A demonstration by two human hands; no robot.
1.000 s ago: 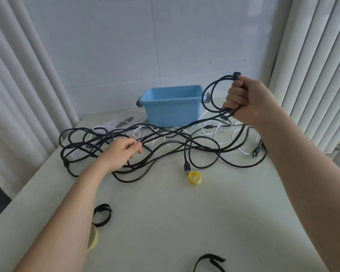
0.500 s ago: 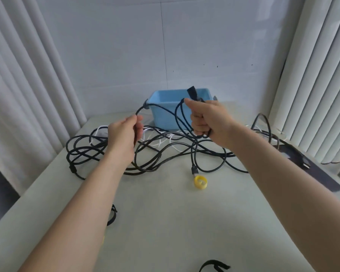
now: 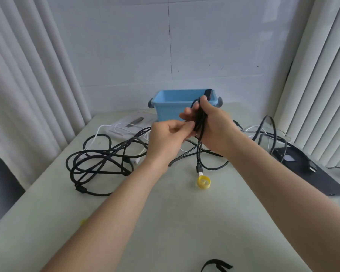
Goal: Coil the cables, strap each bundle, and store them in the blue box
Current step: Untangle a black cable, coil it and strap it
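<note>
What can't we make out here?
Head view only.
- blue box bottom: hidden by its front wall and the hands.
- black strap: cut off by the bottom edge.
- loop count in right hand: fingers cover the black cable.
- left hand grip: contact hidden by its fingers.

Both my bare forearms stretch forward and angle inward, so my 2 hands meet in front of me, raised at the same height. My right hand [image 3: 216,130] has its back toward me, wrist bent a little, fingers curled round a bunch of black cable [image 3: 201,119]. My left hand [image 3: 165,138] sits just beside it, touching, its fingertips [image 3: 187,125] and thumb pinching a strand of that cable.
</note>
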